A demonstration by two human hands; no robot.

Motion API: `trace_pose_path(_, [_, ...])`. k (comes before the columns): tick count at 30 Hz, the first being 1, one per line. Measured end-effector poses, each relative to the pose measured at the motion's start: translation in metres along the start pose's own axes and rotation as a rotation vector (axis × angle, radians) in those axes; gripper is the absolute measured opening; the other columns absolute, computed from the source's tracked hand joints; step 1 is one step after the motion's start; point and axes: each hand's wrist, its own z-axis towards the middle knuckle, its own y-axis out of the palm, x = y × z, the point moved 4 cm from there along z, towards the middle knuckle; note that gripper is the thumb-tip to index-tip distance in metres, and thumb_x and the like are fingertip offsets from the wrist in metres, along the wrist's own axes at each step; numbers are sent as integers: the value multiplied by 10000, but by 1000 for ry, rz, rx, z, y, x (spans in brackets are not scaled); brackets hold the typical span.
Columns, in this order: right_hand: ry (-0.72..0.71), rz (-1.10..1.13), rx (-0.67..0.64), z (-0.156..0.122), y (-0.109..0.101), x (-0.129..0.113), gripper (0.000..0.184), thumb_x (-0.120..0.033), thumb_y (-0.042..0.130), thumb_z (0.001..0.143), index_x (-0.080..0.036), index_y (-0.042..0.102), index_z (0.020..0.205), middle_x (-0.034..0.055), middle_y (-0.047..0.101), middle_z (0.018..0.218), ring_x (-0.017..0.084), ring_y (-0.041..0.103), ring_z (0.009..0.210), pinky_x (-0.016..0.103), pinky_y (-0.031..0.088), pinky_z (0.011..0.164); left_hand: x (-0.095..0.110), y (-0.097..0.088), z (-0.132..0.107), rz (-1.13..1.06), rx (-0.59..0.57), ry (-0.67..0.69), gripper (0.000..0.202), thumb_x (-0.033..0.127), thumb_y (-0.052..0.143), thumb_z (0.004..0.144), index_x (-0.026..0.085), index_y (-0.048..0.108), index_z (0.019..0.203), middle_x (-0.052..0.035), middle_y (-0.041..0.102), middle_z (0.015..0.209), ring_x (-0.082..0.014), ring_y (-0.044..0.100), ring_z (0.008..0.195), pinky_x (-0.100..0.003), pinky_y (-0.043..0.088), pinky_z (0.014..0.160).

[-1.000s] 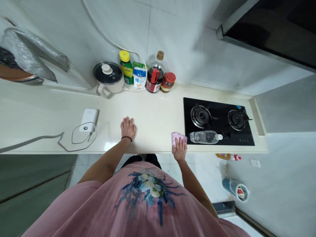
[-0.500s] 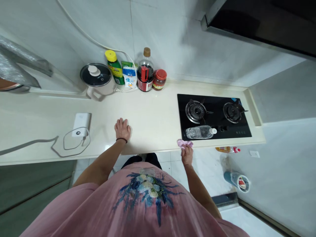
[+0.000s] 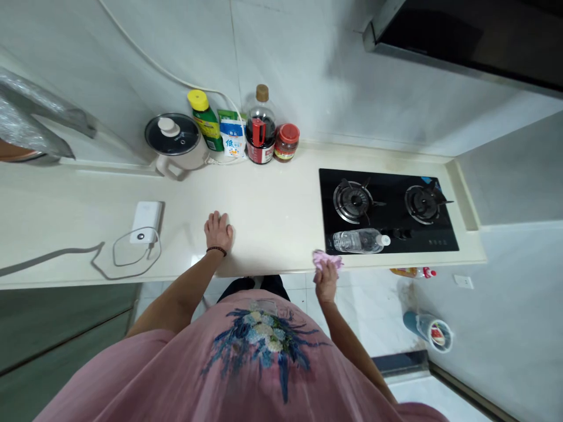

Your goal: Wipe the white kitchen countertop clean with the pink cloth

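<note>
My left hand lies flat on the pale countertop, fingers spread, with a dark beaded bracelet at the wrist. At the counter's front edge my right hand is closed on a crumpled pink cloth. Just beyond the cloth is the black gas stove. A clear plastic bottle with a white cap lies on its side along the stove's front, close to my right hand.
Against the wall stand an electric pot, a yellow-capped green bottle, a white packet, a soy sauce bottle and a red-lidded jar. A white power bank with a cable lies left. A range hood overhangs the right.
My right hand has shifted slightly left along the counter's front edge with the pink cloth. The left hand stays in place. The view has turned a little.
</note>
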Motion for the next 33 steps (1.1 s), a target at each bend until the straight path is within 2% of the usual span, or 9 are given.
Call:
trace_pose_path(4, [-161, -61, -166, -5, 24, -65, 585, -435, 321, 1085, -228, 614, 1548, 150, 487, 1707, 363, 310, 1632, 617, 330, 1275, -1, 0, 0, 2, -9, -10, 652, 347, 393, 1032, 114, 502, 1631, -183, 291, 1804, -357, 175, 1696, -610, 165, 1365])
trace_pose_path(11, [-126, -176, -266, 102, 22, -91, 667, -456, 320, 1084, -283, 372, 1726, 78, 288, 1830, 337, 182, 1697, 614, 176, 1345, -2, 2, 1, 27, -14, -14, 652, 358, 386, 1041, 124, 503, 1638, -171, 286, 1808, -350, 179, 1697, -611, 173, 1366])
trace_pose_path(14, [-69, -188, -271, 127, 28, -114, 670, -450, 295, 1095, -265, 344, 1737, 94, 230, 1847, 357, 147, 1704, 648, 146, 1346, -3, 3, 1, 26, -28, -23, 656, 350, 387, 1039, 124, 496, 1645, -163, 272, 1815, -351, 174, 1699, -614, 162, 1370])
trace_pose_path(16, [-129, -182, -311, 118, 39, -144, 662, -440, 322, 1096, -260, 358, 1732, 105, 246, 1841, 364, 153, 1703, 661, 140, 1344, -3, 3, 1, 28, -28, -28, 657, 348, 386, 1039, 125, 494, 1648, -160, 264, 1818, -350, 173, 1700, -613, 159, 1372])
trace_pose_path(20, [-508, -105, -435, 52, 65, -217, 620, -428, 437, 1086, -295, 439, 1692, 78, 314, 1821, 335, 220, 1686, 610, 137, 1360, -3, 2, 1, 21, -22, -23, 656, 347, 388, 1042, 130, 495, 1651, -159, 270, 1815, -344, 178, 1701, -610, 164, 1372])
trace_pose_path(23, [-725, -28, -464, 13, 73, -247, 599, -439, 483, 1083, -320, 473, 1670, 54, 347, 1810, 309, 254, 1674, 569, 145, 1365, -3, 2, 1, 14, -12, -22, 648, 344, 396, 1044, 139, 498, 1650, -157, 290, 1809, -337, 186, 1701, -610, 170, 1371])
trace_pose_path(25, [-755, -22, -469, 9, 72, -243, 585, -448, 483, 1083, -336, 490, 1658, 36, 372, 1800, 295, 265, 1671, 547, 155, 1365, -3, 2, 1, 15, -9, -19, 638, 342, 396, 1048, 137, 507, 1642, -163, 303, 1803, -339, 191, 1700, -611, 178, 1369])
trace_pose_path(27, [-675, -72, -463, 20, 65, -219, 579, -439, 467, 1084, -337, 500, 1654, 35, 375, 1798, 300, 270, 1669, 552, 169, 1361, -3, 1, 1, 19, -9, -12, 630, 337, 391, 1050, 132, 517, 1632, -167, 308, 1800, -345, 196, 1698, -614, 189, 1367])
trace_pose_path(33, [-138, -220, -276, 57, 25, -102, 647, -424, 320, 1102, -229, 402, 1713, 110, 283, 1829, 354, 187, 1692, 627, 178, 1344, -4, 2, 1, -1, 3, 4, 610, 320, 412, 1045, 120, 540, 1607, -180, 314, 1796, -366, 213, 1689, -631, 204, 1358])
